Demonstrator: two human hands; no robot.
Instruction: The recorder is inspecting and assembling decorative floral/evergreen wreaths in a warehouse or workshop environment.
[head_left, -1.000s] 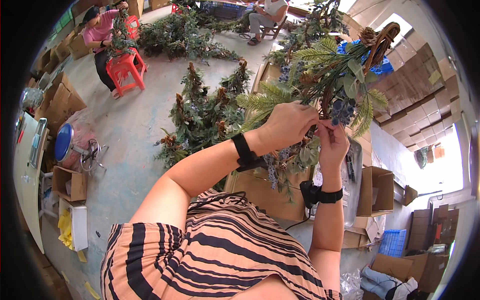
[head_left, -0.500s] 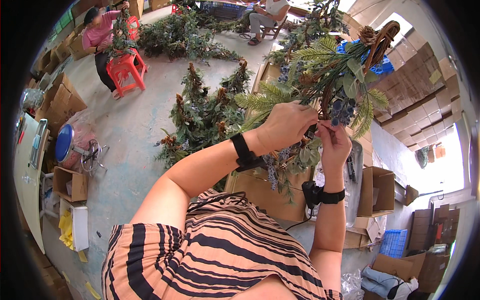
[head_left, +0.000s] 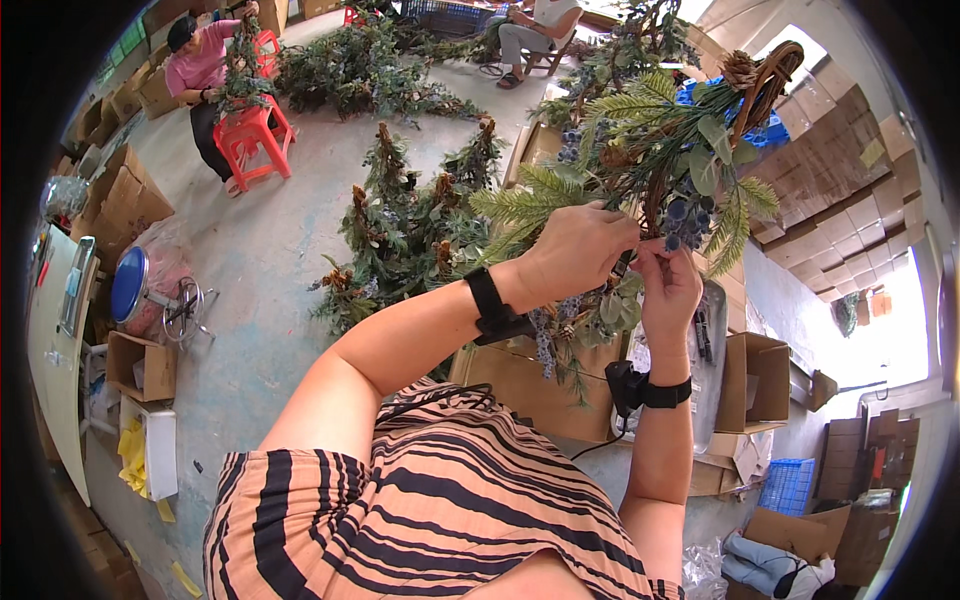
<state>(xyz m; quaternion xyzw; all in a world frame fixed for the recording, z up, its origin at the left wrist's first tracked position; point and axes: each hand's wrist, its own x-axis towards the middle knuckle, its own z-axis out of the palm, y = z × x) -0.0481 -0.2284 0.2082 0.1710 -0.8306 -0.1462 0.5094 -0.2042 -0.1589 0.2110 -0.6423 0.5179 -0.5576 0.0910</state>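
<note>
An artificial wreath [head_left: 705,150] of brown twigs, green fir sprigs, round leaves and a pinecone [head_left: 738,70] stands in front of me. My left hand [head_left: 585,248] is closed on its twigs from the left. Beside it, my right hand [head_left: 668,285] pinches with thumb and fingertips just below a cluster of blue berries [head_left: 687,222]. What lies between those fingertips is too small to make out. A small dark piece [head_left: 622,264] shows between the two hands. More leaves and blue sprigs [head_left: 545,340] hang beneath my left wrist.
Finished-looking greenery pieces [head_left: 420,220] stand on the floor to the left. A cardboard box [head_left: 757,382] and a grey tray [head_left: 712,350] are at my right. Farther off, one person works by a red stool [head_left: 253,140]; another sits at the back. A blue stool [head_left: 130,286] stands left.
Both hands stay at the same spot on the wreath, with only a slight shift of the fingers. The berry cluster has moved a little. The person in pink has moved an arm slightly.
</note>
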